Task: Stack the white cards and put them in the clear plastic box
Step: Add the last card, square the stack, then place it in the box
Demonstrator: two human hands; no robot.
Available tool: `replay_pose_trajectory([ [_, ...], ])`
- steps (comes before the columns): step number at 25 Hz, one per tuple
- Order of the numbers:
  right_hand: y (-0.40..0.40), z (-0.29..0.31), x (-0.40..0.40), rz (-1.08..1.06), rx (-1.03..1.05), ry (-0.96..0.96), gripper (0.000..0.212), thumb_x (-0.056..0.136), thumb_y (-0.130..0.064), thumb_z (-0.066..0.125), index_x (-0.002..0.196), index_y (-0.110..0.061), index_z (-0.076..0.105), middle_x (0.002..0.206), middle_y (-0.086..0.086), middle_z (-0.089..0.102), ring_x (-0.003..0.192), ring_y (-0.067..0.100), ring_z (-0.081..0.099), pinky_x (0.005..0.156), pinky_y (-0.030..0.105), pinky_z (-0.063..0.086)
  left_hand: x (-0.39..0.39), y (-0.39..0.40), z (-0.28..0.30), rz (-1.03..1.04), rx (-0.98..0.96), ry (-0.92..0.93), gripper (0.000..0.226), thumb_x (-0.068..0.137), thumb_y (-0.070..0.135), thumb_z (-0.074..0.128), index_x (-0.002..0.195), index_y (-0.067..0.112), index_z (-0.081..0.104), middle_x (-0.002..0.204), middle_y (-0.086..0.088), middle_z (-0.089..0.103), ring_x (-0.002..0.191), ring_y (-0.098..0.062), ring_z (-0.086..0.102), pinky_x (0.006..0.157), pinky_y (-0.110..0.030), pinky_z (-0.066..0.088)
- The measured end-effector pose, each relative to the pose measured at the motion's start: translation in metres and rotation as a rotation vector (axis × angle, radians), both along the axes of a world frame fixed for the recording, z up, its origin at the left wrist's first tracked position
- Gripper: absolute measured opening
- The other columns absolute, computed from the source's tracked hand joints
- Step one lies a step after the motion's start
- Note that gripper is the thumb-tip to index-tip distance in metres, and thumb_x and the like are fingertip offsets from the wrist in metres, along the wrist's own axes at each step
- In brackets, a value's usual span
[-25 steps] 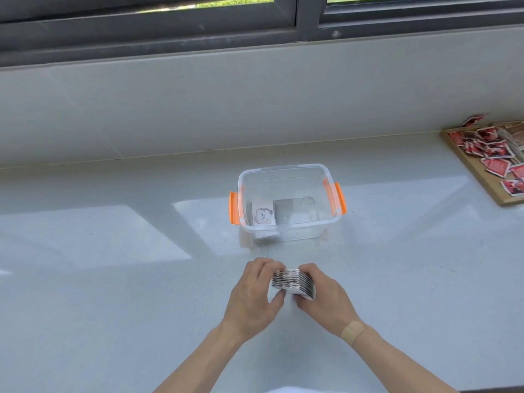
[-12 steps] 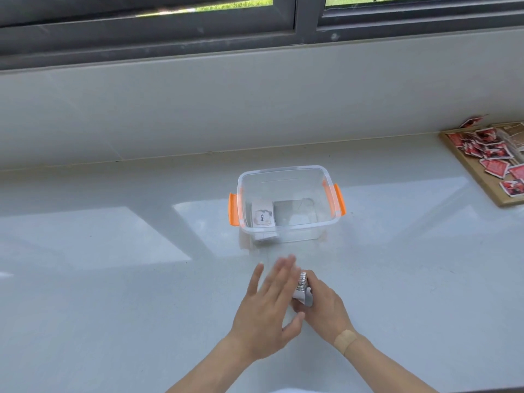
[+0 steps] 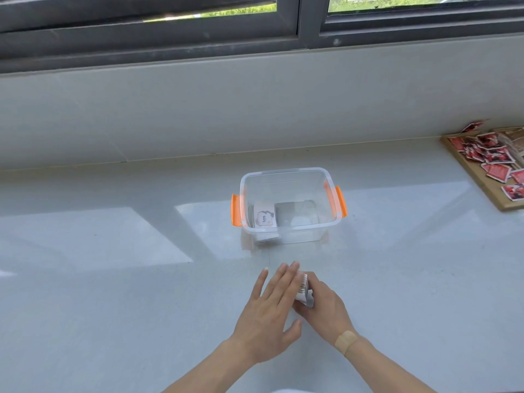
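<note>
The stack of white cards (image 3: 304, 289) stands on edge on the desk (image 3: 113, 279), gripped by the right hand (image 3: 323, 304) closed around it. The left hand (image 3: 270, 310) — a second ago curled on the stack too — has let go and lies flat and open, fingers (image 3: 286, 279) pressed to the stack's side, likely squaring it. The clear plastic box (image 3: 286, 177) waits at twelve o'clock, one card (image 3: 265, 219) already inside — a tray of red cards (image 3: 493, 163) sits at two o'clock.
</note>
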State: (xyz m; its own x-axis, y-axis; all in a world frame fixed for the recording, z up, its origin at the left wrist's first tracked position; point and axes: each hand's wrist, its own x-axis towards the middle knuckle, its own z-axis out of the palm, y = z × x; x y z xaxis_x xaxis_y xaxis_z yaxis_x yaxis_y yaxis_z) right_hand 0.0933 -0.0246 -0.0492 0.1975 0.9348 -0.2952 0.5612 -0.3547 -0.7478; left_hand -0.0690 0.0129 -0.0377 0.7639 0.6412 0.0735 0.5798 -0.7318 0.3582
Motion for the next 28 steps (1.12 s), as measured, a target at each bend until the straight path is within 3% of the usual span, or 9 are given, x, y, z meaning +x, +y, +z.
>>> replay_pose_trajectory([
  [3,0.006,0.002,0.005,-0.012,-0.047,0.074,0.034,0.071,-0.044,0.067,0.098,-0.04,0.048,0.089,-0.014,0.068,0.081,0.006,0.062,0.073,0.035,0.054,-0.006,0.008,-0.001,0.346,-0.523,-0.304,0.082,0.085,0.037,0.058,0.151,0.032,0.01,0.159,0.013,0.019,0.145,-0.004,0.02,0.117,-0.024,0.018],
  [5,0.01,0.007,0.012,0.048,-0.1,0.141,0.039,0.07,-0.045,0.071,0.103,-0.04,0.05,0.092,-0.013,0.07,0.079,0.005,0.064,0.075,0.034,0.055,-0.008,0.014,-0.001,0.449,-0.933,-0.409,0.072,0.082,0.037,0.066,0.144,0.037,0.029,0.144,0.014,0.045,0.128,-0.002,0.046,0.107,-0.026,0.038],
  [7,0.012,0.014,0.018,0.148,-0.171,0.218,0.046,0.07,-0.045,0.074,0.111,-0.042,0.052,0.097,-0.015,0.071,0.082,0.003,0.065,0.079,0.03,0.056,-0.011,0.019,-0.001,0.456,-1.052,-0.401,0.05,0.076,0.039,0.068,0.124,0.038,0.052,0.119,0.009,0.067,0.106,-0.006,0.063,0.096,-0.03,0.05],
  [9,0.014,0.023,0.022,0.202,-0.242,0.325,0.05,0.069,-0.043,0.076,0.114,-0.043,0.055,0.102,-0.014,0.071,0.087,0.002,0.065,0.074,0.024,0.055,-0.014,0.02,0.003,0.47,-1.081,-0.419,0.037,0.075,0.037,0.068,0.11,0.034,0.06,0.105,0.006,0.072,0.094,-0.011,0.068,0.087,-0.031,0.054],
  [12,0.016,0.036,0.024,0.243,-0.29,0.414,0.046,0.07,-0.039,0.076,0.112,-0.045,0.057,0.099,-0.013,0.071,0.085,0.003,0.063,0.059,0.021,0.049,-0.013,0.017,0.012,0.453,-1.139,-0.467,0.035,0.076,0.033,0.068,0.108,0.024,0.059,0.104,-0.001,0.072,0.094,-0.02,0.069,0.081,-0.038,0.057],
  [17,0.032,0.075,0.047,0.316,-0.256,0.417,0.046,0.071,-0.053,0.073,0.113,-0.045,0.055,0.1,-0.017,0.069,0.085,0.013,0.068,0.065,0.028,0.054,-0.005,0.033,0.049,0.483,-1.11,-0.519,0.032,0.074,0.024,0.065,0.103,0.015,0.057,0.101,-0.011,0.073,0.085,-0.02,0.068,0.072,-0.035,0.054],
  [19,0.046,0.09,0.067,0.255,-0.054,0.282,0.045,0.073,-0.061,0.067,0.113,-0.045,0.053,0.1,-0.019,0.067,0.084,0.012,0.066,0.071,0.031,0.055,-0.004,0.053,0.071,0.499,-1.076,-0.534,0.033,0.073,0.024,0.064,0.103,0.013,0.058,0.096,-0.009,0.074,0.082,-0.017,0.067,0.071,-0.037,0.052],
  [23,0.084,0.096,0.095,-0.024,0.472,-0.355,0.048,0.087,-0.053,0.048,0.13,-0.031,0.046,0.127,-0.01,0.055,0.114,0.014,0.048,0.092,0.037,0.045,0.002,0.115,0.108,0.56,-0.968,-0.537,0.036,0.069,0.028,0.064,0.1,0.011,0.059,0.083,-0.002,0.071,0.075,-0.015,0.063,0.065,-0.035,0.051],
  [28,0.14,0.077,0.107,0.211,0.298,-0.613,0.075,0.089,-0.066,0.024,0.15,-0.025,0.012,0.158,0.003,0.017,0.145,0.028,0.006,0.117,0.049,0.014,0.039,0.182,0.116,0.704,-0.928,-0.36,0.031,0.072,0.032,0.069,0.096,0.015,0.059,0.084,0.001,0.064,0.066,-0.017,0.06,0.06,-0.03,0.049],
])
